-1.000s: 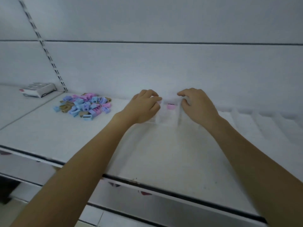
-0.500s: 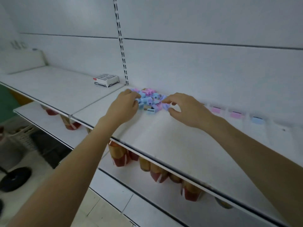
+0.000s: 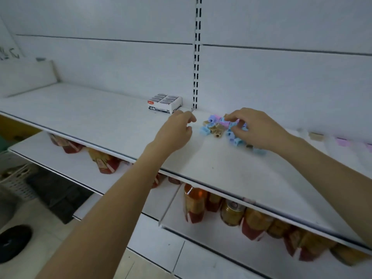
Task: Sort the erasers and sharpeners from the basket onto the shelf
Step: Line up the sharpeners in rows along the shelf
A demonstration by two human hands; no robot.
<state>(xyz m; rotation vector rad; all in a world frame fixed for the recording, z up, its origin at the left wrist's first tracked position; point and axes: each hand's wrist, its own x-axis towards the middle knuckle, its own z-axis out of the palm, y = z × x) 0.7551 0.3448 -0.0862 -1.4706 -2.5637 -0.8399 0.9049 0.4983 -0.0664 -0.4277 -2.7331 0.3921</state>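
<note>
White steel makes up the shelf [image 3: 231, 174], and on it, close to the back edge and just right of the slotted upright [image 3: 196, 57], lies a loose heap of blue, pink and tan sharpeners [image 3: 213, 127]. The right hand [image 3: 256, 130] is bent down over the heap from the right, its forefinger reaching to a pink piece at the top and its thumb and curled fingers pinching blue pieces between them. The left hand [image 3: 175, 131] hangs just left of the heap, apart from it, seen from the back with its fingers curled inward and thumb near forefinger; whether anything sits in that pinch cannot be made out. Left of the upright, against the back edge on the neighbouring board, stands a white box of erasers [image 3: 165, 104] with dark blocks showing in its top, near the left hand's knuckles but not touching them. Farther right along the back edge, well apart from the heap, a tan piece [image 3: 316, 136] and a pink piece [image 3: 342, 141] lie in a blurred row. Under the front edge, the lower shelf carries amber bottles [image 3: 194, 204] with red labels and red-and-gold pouches [image 3: 104, 162]. A white slatted basket [image 3: 19, 183] stands on the floor at the far left, cut by the frame, its contents not visible.
</note>
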